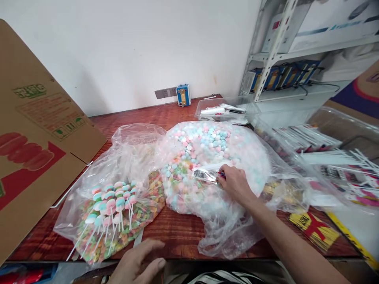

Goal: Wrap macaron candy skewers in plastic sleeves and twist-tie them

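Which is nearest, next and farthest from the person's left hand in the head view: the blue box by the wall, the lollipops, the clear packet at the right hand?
1. Lollipops: just ahead of the left hand, to its left.
2. Clear packet: farther ahead, rightward, at the right hand.
3. Blue box: far back.

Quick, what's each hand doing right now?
Left hand: open, nothing visible in it, at the table's near edge.
Right hand: closed, holding a printed clear packet.
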Action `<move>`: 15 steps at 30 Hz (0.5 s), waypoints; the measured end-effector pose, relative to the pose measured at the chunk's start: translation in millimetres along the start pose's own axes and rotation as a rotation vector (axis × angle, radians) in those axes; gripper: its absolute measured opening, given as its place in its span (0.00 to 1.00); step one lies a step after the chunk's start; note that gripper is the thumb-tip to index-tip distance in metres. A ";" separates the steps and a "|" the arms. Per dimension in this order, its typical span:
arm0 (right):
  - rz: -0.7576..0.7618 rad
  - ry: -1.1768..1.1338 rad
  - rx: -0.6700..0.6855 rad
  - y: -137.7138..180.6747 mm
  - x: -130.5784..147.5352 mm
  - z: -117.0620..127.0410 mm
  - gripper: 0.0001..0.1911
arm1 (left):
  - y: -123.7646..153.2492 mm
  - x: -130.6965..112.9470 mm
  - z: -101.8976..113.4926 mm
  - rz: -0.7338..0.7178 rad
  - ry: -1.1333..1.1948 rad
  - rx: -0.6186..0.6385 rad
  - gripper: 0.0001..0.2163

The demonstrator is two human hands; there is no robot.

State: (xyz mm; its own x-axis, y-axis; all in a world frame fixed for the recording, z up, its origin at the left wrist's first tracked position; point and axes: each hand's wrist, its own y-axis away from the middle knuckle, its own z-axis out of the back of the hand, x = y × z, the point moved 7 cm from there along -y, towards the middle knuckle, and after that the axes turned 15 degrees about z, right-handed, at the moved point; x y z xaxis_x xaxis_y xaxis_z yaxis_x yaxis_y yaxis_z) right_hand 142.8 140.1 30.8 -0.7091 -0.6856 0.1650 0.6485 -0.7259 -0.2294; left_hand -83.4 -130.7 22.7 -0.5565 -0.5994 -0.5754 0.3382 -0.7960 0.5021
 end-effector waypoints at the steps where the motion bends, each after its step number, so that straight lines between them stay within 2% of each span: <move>1: 0.009 0.003 -0.001 0.6 1.0 0.6 0.06 | -5.0 -24.4 -2.8 -0.052 0.000 0.048 0.15; 4: 0.055 0.005 -0.001 1.5 2.1 5.5 0.11 | -13.9 -85.0 -14.1 -0.162 0.064 0.176 0.15; 8: 0.084 -0.006 -0.060 2.3 0.0 11.9 0.14 | -18.6 -147.7 -41.6 -0.372 0.106 0.307 0.15; 10: 0.082 -0.022 -0.116 2.7 -2.5 13.4 0.16 | -21.2 -167.6 -59.0 -0.452 0.093 0.366 0.16; 12: 0.084 -0.058 -0.171 3.6 -5.4 14.9 0.18 | -25.6 -178.3 -78.3 -0.472 0.108 0.447 0.16; 15: 0.099 -0.159 -0.258 7.7 -7.6 23.9 0.18 | -36.7 -182.9 -107.3 -0.379 0.246 0.579 0.15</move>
State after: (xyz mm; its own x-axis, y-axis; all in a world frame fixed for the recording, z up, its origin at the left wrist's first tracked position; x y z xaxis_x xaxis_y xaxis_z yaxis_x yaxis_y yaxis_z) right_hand 159.8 138.4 50.7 -0.5804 -0.7674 0.2725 0.6062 -0.6306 -0.4846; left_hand 87.4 -0.9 40.2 -0.3457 -0.3474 -0.8717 -0.3370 -0.8210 0.4609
